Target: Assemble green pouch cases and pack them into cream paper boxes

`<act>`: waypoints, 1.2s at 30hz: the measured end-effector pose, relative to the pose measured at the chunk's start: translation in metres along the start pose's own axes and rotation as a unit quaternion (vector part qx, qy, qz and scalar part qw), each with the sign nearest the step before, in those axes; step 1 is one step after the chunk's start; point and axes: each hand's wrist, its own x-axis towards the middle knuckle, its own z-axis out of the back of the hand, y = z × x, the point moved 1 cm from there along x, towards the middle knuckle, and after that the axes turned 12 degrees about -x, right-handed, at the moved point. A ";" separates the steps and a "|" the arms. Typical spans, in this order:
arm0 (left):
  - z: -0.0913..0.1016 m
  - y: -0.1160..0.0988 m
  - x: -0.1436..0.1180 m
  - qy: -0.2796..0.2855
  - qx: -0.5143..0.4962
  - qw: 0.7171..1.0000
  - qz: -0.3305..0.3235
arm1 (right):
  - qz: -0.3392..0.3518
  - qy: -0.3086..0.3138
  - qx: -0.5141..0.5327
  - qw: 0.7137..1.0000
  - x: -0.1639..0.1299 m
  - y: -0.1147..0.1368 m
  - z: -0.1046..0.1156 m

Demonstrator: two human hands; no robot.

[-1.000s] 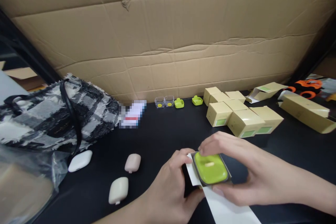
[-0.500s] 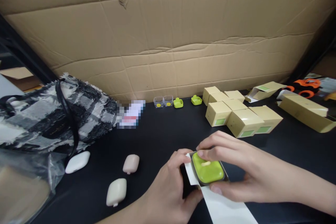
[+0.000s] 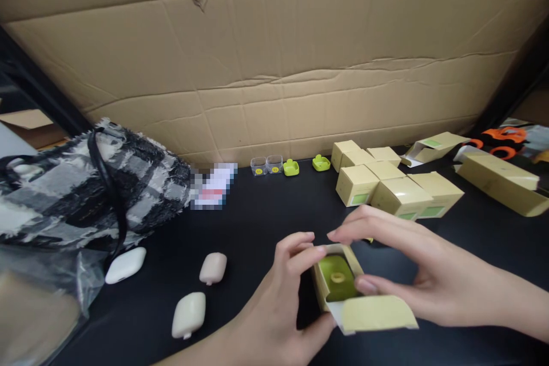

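My left hand (image 3: 278, 297) grips a small pale-yellow cardboard box (image 3: 318, 286) from the left, fingers over its top edge and thumb at its lower side. A glossy green rounded-square lid (image 3: 334, 267) with a small cream nub sits down inside the box. The box's long end flap (image 3: 377, 313) is folded outward toward me. On the other side, my right hand (image 3: 412, 269) has its thumb against the box's right edge and its fingertips curved at the far edge. The underside of the box is hidden.
Several closed yellow boxes (image 3: 364, 183) cluster behind my right hand, with opened boxes (image 3: 497, 180) further right. Green pieces (image 3: 291, 168) and clear cups (image 3: 259, 166) stand by the cardboard wall. Three pale rounded cases (image 3: 189, 314) and a checked bag (image 3: 141, 189) lie left.
The green lid has gone down from the opening into the box. The flap has swung up and now shows its yellow side. My right hand's fingers have come off the lid to the box's edges.
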 end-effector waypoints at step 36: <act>-0.001 0.000 -0.002 -0.047 -0.092 0.994 0.044 | -0.104 0.005 0.187 0.977 0.007 -0.014 -0.020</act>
